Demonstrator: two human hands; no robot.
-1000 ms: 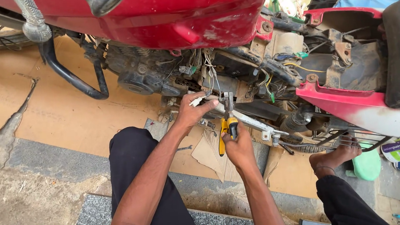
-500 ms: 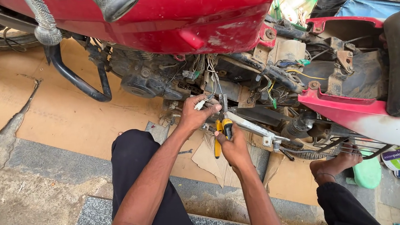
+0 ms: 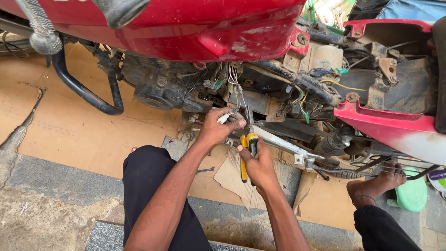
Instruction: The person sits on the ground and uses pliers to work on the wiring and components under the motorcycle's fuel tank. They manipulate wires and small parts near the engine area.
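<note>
Pliers [image 3: 246, 156] with yellow-black handles sit in the right hand's [image 3: 259, 165] closed grip; left hand [image 3: 218, 127] pinches a pale wire [image 3: 226, 116].

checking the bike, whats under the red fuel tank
Under the red fuel tank sit the dark engine and loose wires. The left hand pinches a small pale part there; the right hand holds yellow-handled pliers. Deeper parts are hidden.

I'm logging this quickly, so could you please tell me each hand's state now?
Left hand: closed on a small white part.
Right hand: closed on yellow-handled pliers.
</note>
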